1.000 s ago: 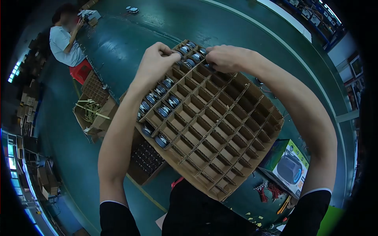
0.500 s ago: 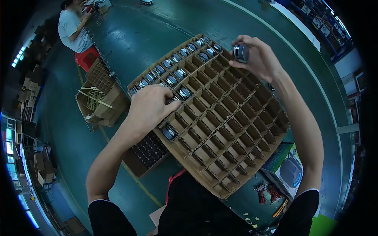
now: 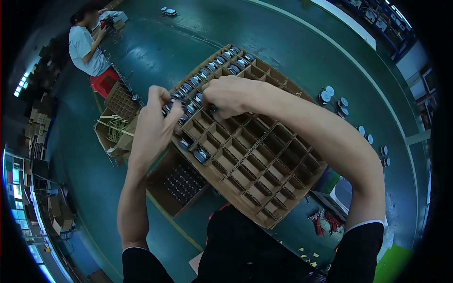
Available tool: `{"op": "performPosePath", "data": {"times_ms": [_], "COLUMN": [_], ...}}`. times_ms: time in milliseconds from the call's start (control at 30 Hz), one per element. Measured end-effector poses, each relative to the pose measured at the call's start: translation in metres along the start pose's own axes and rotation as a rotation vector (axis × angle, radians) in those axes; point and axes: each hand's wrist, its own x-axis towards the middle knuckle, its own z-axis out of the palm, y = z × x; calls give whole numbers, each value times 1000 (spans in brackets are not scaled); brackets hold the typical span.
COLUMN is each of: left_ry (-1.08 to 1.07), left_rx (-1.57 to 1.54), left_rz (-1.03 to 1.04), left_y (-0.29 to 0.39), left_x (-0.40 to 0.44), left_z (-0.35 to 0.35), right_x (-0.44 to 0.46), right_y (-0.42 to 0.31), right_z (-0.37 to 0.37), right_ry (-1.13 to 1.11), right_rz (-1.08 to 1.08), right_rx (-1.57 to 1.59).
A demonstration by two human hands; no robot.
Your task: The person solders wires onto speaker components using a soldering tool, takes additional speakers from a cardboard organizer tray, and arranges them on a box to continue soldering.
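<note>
A cardboard box with a grid of dividers (image 3: 251, 149) lies tilted before me. Round metal parts (image 3: 204, 73) stand in cells along its far left edge, and a pair (image 3: 201, 154) sits near the left corner. My left hand (image 3: 158, 113) is over the left edge, thumb and fingers bent close around a round metal part. Further right, my right hand (image 3: 226, 96) reaches down into the cells with curled fingers, against a dark round part that is mostly hidden under them.
A co-worker (image 3: 87, 45) sits on a red stool (image 3: 104, 82) at the upper left. Beside the green table are a carton of strips (image 3: 113, 129) and a box of small dark parts (image 3: 181, 184). More round parts (image 3: 324, 96), red wires (image 3: 325, 221) and a printed box (image 3: 340, 193) lie right.
My right hand has come from the upper right, where it held a round part, down to the cells at left. My left hand has shifted up and left. The view has turned slightly.
</note>
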Motion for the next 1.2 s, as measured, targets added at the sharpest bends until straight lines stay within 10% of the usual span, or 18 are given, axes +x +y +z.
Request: {"op": "performPosePath", "data": {"times_ms": [167, 333, 400, 500, 667, 900, 1200], "left_ry": [-99, -638, -826, -919, -717, -881, -632], "left_rx": [-720, -1273, -1110, -439, 215, 624, 409], "left_rz": [-218, -215, -172, 478, 1379, 1418, 1507], "left_y": [-7, 36, 74, 137, 201, 234, 175], "left_x": [1, 7, -2, -26, -86, -121, -102], "left_z": [8, 77, 117, 179, 275, 301, 294], "right_x": [-73, -259, -323, -404, -475, -481, -514], "right_y": [12, -35, -58, -112, -165, -150, -151], "right_z": [-2, 0, 31, 73, 123, 142, 155], "right_ry": [546, 824, 1073, 1256, 809, 465, 753], "right_rz": [-74, 485, 626, 949, 1191, 1052, 1193], "right_rx": [262, 1008, 1220, 1047, 78, -265, 509]}}
